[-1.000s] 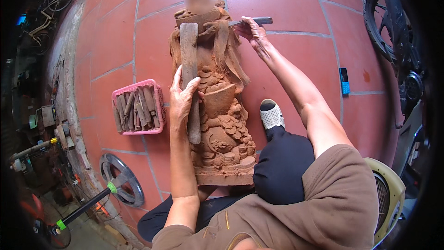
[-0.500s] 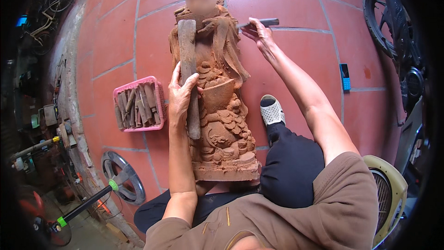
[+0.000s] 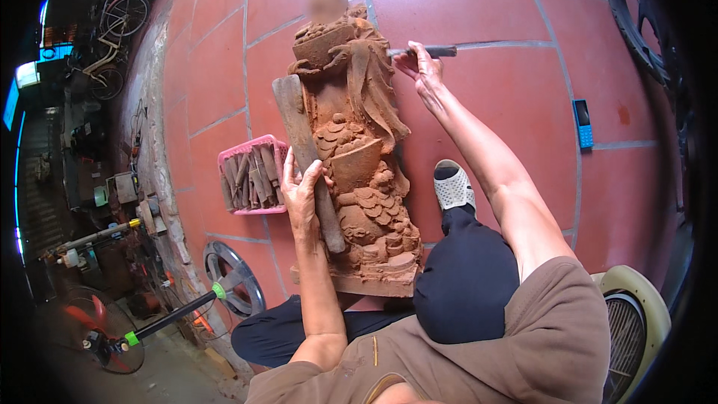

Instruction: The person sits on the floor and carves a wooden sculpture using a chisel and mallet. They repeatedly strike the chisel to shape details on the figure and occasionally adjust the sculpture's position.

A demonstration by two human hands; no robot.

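Observation:
A carved reddish-brown wooden statue (image 3: pixel 363 123) lies on its back on the floor, its base towards me, with dust over its carved folds and coin-like shapes. My left hand (image 3: pixel 302 193) is closed around a flat, worn wooden mallet (image 3: pixel 290 111), which slants along the statue's left side. Beyond the statue's right edge, near its sleeve, my right hand (image 3: pixel 423 75) pinches a chisel (image 3: pixel 437 51) with a dark handle pointing right. The chisel's tip is close to the carved robe; whether it touches cannot be made out.
A pink basket (image 3: pixel 280 148) of several chisels (image 3: pixel 253 178) stands left of the statue. On the right lie a blue phone (image 3: pixel 583 124) and, farther off, a wheel (image 3: pixel 636 22). A floor fan (image 3: pixel 627 329) stands near right; a round-based stand (image 3: pixel 250 284) is near left.
The mallet has come down towards me, its far end tipping left. My right hand stays beside the robe with the chisel. The whole view has shifted slightly.

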